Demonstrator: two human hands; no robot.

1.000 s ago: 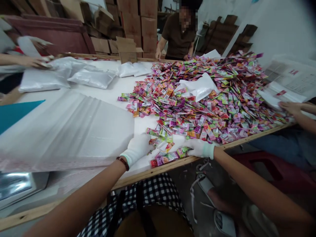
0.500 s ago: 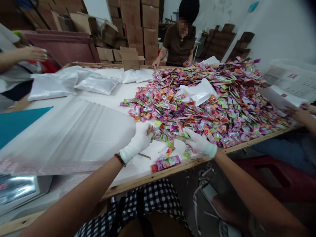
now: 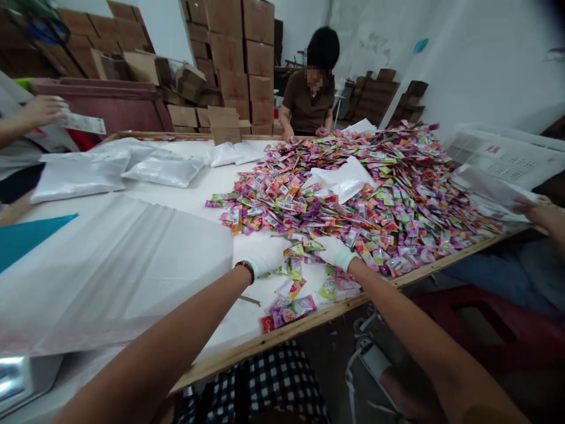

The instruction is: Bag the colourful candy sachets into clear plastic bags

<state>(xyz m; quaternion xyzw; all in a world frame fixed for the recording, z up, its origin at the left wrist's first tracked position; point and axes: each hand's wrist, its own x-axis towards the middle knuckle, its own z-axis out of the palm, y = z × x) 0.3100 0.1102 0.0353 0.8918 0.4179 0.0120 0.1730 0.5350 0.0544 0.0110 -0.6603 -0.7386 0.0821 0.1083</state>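
Both hands wear white gloves and work at the near edge of a large heap of small, colourful snack packets (image 3: pixel 291 206). My left hand (image 3: pixel 263 254) is curled with its fingertips on packets at the heap's edge; its fingers are partly hidden. Close by on the right, my right hand (image 3: pixel 334 252) points inward, its fingertips closed on a green packet (image 3: pixel 312 245). Several more packets lie between and below the hands, among them a green packet (image 3: pixel 328 284) and a purple packet (image 3: pixel 293 310) near the table's wooden edge.
A stack of clear plastic bags (image 3: pixel 145 277) covers the table's left side. Filled white bags (image 3: pixel 163 169) lie behind it; another white bag (image 3: pixel 344 179) rests on the heap. A co-worker (image 3: pixel 311 94) stands opposite. Other people's hands show at left and right, the right one (image 3: pixel 536 209) holding a bag.
My hands have come closer together and moved farther onto the heap's edge. The view has shifted slightly. At far left, another person's hand now shows a white printed strip.
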